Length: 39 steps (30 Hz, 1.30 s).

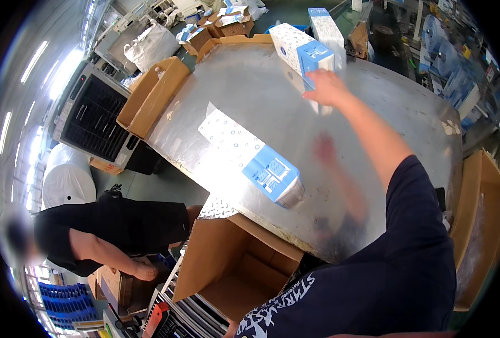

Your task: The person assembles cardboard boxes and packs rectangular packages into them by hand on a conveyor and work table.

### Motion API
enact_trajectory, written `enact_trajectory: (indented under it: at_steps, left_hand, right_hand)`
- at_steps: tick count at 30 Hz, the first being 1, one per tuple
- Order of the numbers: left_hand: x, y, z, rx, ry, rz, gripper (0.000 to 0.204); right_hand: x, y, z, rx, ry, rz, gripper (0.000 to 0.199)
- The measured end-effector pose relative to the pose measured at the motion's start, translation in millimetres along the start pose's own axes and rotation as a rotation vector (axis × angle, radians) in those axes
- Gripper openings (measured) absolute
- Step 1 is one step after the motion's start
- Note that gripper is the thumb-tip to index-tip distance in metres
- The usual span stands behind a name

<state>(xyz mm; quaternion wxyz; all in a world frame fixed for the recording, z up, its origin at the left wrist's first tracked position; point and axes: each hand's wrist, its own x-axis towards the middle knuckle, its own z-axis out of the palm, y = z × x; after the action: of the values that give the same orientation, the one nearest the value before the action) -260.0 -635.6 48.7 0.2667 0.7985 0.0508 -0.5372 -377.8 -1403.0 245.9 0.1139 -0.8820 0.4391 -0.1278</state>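
My right hand point(325, 88) reaches far across a shiny metal table point(385, 107) and closes on the near blue end of a long white and blue carton point(298, 47). A second carton of the same kind point(253, 155) lies flat nearer to me, close to the table's front edge. A third one point(327, 27) stands just behind the one I hold. My arm's blurred reflection shows on the metal. My left hand is out of sight.
An open brown cardboard box point(227, 270) sits below the table's near edge. More open cardboard boxes stand at the table's left point(148, 98) and right point(481, 225). A person in black point(115, 228) bends at the lower left, beside a black-grilled machine point(89, 115) and a white roll point(67, 179).
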Motion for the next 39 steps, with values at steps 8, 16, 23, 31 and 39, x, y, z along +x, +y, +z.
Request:
enact_trajectory:
  at_steps: [8,16,23,31,39]
  left_hand:
    - [-9.0,4.2,-29.6,0.429,-0.196,-0.199,0.064]
    - [-59.2,302.9,63.1,0.654,-0.032,0.611,0.049]
    - [-20.5,397.8,106.8,0.725,-0.062,1.150,0.039]
    - [18.3,421.7,94.2,0.106,-0.159,1.110,0.060]
    - [-2.1,481.9,189.7,-0.242,-0.359,0.802,0.092]
  right_hand:
    - [77.1,30.5,22.7,-0.302,0.099,0.207,0.081]
    - [44.0,30.8,25.7,-0.233,0.068,0.111,0.061]
    - [38.1,60.7,14.9,-0.046,-0.048,-0.016,0.063]
    - [49.8,36.0,5.8,-0.188,-0.132,0.184,0.088]
    - [-56.2,-8.7,4.6,-0.184,-0.216,-0.057,0.065]
